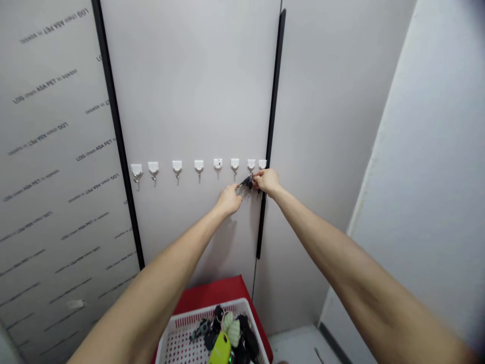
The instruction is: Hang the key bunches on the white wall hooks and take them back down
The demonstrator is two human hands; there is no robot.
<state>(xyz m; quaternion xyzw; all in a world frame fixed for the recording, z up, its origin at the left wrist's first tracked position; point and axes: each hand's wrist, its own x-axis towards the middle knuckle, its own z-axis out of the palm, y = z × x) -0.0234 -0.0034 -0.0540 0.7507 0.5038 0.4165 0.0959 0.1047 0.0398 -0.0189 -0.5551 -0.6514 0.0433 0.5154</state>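
Note:
Several white adhesive hooks [199,165] run in a row across the grey cabinet door. Beneath the hook second from the right [250,164], a bunch of keys [248,183] hangs between my two hands. My left hand [229,199] pinches the keys from the lower left. Closed fingers of my right hand [267,180] grip the upper part of the bunch, close to the hook. Whether the key ring is over the hook I cannot tell, as my fingers cover part of it.
Below, a white plastic basket [178,336] stands on a red surface [212,291]. It holds several dark items, a yellow-green object [221,349] and a pale green one [234,331]. A black vertical handle strip [276,86] runs along the door edge; a white wall [424,167] rises at right.

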